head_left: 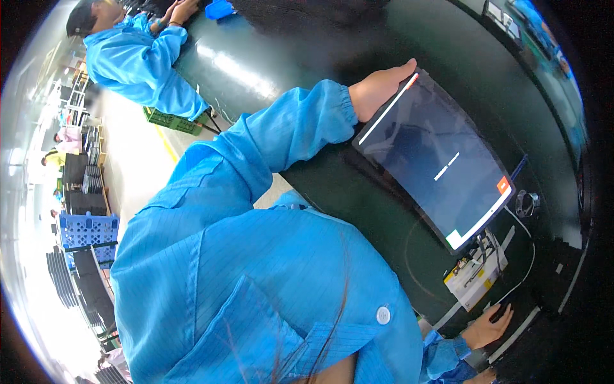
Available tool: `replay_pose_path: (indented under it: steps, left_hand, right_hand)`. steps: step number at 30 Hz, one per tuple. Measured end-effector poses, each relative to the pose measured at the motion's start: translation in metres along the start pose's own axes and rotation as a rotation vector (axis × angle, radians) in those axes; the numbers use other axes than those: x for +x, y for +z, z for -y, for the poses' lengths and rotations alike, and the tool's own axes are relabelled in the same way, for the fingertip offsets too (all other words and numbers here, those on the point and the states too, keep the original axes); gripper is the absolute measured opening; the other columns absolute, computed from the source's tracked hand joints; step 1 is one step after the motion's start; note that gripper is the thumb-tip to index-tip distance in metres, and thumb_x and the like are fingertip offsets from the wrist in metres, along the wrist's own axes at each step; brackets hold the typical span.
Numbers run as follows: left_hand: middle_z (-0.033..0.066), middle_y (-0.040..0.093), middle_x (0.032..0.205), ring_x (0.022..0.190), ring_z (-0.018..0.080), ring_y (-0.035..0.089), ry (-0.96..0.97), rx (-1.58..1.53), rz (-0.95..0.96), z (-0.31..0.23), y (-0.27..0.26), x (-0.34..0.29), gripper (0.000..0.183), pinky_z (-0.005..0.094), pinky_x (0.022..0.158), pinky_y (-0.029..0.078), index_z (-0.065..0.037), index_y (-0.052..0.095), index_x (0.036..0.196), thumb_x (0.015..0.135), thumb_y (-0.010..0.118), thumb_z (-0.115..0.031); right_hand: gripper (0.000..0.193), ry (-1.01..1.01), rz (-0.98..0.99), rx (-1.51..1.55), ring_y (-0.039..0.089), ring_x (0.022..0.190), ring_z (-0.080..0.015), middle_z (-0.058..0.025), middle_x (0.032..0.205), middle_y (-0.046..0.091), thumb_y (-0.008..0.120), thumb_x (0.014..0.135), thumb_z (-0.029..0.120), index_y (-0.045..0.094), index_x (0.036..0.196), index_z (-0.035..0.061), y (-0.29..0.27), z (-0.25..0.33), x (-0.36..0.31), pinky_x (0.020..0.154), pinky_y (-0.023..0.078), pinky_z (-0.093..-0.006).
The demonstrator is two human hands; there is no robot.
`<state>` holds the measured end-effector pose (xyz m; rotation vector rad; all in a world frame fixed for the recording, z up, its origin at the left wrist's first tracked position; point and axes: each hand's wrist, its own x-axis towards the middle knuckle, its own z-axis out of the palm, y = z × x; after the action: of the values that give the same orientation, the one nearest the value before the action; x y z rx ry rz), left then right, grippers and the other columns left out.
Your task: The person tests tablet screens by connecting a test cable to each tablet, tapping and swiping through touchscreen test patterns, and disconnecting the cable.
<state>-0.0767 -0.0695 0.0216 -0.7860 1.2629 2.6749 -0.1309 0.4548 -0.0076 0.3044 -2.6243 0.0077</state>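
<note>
A worker in a blue smock leans over a dark green workbench [358,211], the left hand [377,89] gripping the far short edge of a large dark glass panel [435,160] that lies tilted across the bench's middle. Only the thumb and the heel of that hand show; the fingers are tucked behind the panel's edge. The right hand [487,328] rests at the near edge of the bench, fingers spread flat on the surface and holding nothing; its wrist is cut off by the blue sleeve. Just past the panel's near corner sits a small white-and-yellow box [476,278] threaded with cables [521,230], its details too small to read. A metal fitting [527,203] stands close to the panel's right edge. The worker's own torso hides most of the bench's near left side. Bare green surface stretches beyond the left hand toward the far edge, where a second person in blue [137,61] bends over the bench beside a blue tray [220,9]. Blue crates [88,229] line the blurred, overexposed aisle at left.
</note>
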Motion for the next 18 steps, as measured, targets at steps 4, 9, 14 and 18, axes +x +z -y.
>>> replay_pose_path:
  steps: [4,9,14,18]
  left_hand:
    - [0.0111,0.067,0.08,0.064,0.0204,0.064,0.004,0.022,-0.012,0.0,-0.004,0.002,0.052,0.0343,0.064,0.053,-0.005,0.063,0.086,0.091,0.04,-0.051]
    - [0.0113,0.067,0.081,0.066,0.0206,0.064,-0.002,0.0,0.022,0.001,-0.007,0.005,0.051,0.0346,0.065,0.053,-0.005,0.063,0.087,0.092,0.039,-0.05]
    - [0.0144,0.066,0.085,0.073,0.0218,0.064,0.022,0.034,0.016,0.003,-0.007,0.008,0.055,0.0358,0.072,0.053,-0.004,0.062,0.088,0.092,0.036,-0.052]
    - [0.0148,0.066,0.088,0.076,0.0226,0.064,0.025,0.021,0.042,0.002,-0.004,0.006,0.055,0.037,0.074,0.053,-0.003,0.062,0.091,0.092,0.036,-0.051]
  right_hand:
    - [0.031,-0.015,0.034,-0.007,0.054,0.107,-0.032,-0.0196,0.117,0.056,0.053,0.087,0.02,0.061,0.107,-0.0026,-0.004,0.002,0.002,0.094,0.041,-0.0369]
    - [0.029,0.082,0.114,-0.044,0.052,0.11,-0.0282,-0.0144,0.118,0.056,0.053,0.089,0.021,0.059,0.112,0.0036,-0.012,0.015,0.01,0.095,0.039,-0.0388]
    - [0.043,-0.086,-0.077,0.288,0.045,0.118,-0.0311,-0.0199,0.124,0.05,0.057,0.087,0.026,0.051,0.121,-0.0006,-0.034,0.085,0.031,0.101,0.033,-0.0404]
    - [0.069,-0.277,0.088,0.506,0.031,0.128,-0.0344,-0.0193,0.136,0.035,0.067,0.078,0.032,0.037,0.132,0.0012,-0.054,0.162,0.025,0.106,0.023,-0.0461]
